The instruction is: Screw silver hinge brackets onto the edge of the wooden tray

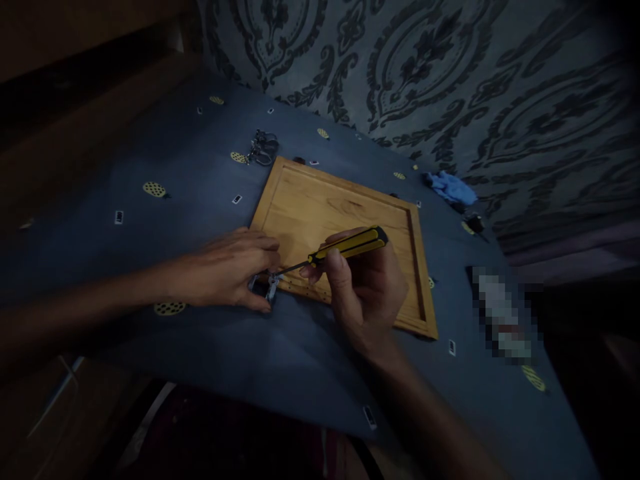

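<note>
A yellow and black screwdriver [353, 247] is gripped in my right hand [373, 293], its shaft slanting down to the left. The tip meets a small metal bracket-like fitting [271, 287] at the near left corner of a framed wooden panel [325, 220]. My left hand [230, 270] pinches that fitting, thumb on its near side and fingers over the far side, by the panel's edge. A row of small dark holes runs along the panel's near edge. The panel lies flat on a blue patterned cloth [200, 347].
Several dark metal fittings [263, 147] lie beyond the panel's far left corner. A crumpled blue cloth [453, 188] and a small black object [474, 222] sit to the far right. A pixelated item [505, 317] rests near the right edge. Patterned wallpaper [425, 67] rises behind.
</note>
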`<state>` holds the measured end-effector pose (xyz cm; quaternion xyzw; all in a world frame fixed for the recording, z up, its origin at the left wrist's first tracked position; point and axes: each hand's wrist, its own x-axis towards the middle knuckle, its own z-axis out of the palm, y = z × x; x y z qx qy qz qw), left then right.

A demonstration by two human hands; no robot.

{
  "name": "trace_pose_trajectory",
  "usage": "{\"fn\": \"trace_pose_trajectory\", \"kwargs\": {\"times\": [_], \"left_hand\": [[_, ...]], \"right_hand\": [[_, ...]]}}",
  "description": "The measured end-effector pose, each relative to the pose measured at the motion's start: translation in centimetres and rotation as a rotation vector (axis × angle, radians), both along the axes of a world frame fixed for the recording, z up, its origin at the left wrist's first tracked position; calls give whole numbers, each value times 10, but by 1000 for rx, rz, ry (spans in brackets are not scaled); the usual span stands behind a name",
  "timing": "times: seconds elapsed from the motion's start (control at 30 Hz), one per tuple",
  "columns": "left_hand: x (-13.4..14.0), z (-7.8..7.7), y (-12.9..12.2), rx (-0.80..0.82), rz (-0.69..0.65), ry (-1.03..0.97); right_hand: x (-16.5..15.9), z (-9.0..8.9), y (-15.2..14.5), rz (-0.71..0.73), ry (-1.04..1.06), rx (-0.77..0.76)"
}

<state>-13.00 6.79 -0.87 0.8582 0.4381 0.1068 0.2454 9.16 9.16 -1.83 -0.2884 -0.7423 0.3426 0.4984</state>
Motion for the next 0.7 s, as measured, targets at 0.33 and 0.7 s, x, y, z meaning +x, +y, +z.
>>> {"fn": "trace_pose_trajectory", "kwargs": {"times": [0.33,0.7], "left_hand": [[1,1,-1,-26,4,27],[-2,-2,-1,17,3,23]], "right_hand": [[-6,11,-1,90,152,-239],[0,16,3,157,58,-314]]}}
